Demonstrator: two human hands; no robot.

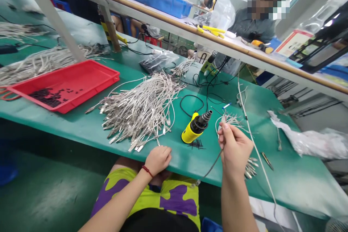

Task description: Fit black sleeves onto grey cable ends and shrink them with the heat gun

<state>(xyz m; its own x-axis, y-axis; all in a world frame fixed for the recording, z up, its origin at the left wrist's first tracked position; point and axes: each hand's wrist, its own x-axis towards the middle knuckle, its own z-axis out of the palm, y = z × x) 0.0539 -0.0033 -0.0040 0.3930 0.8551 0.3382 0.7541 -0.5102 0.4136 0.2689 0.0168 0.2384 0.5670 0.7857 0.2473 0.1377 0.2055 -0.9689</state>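
Fingers (223,130) of the right hand (236,149) pinch a small bunch of thin white cables (228,119) right of center in the frame, held up above the green bench (296,177). The left hand (158,159) rests at the bench's near edge at lower center, fingers relaxed and holding nothing visible, just below a heap of metal-tipped white cables (138,112). A yellow heat gun (190,128) lies between the hands. Upper left, a red tray (65,83) holds small black pieces (47,97).
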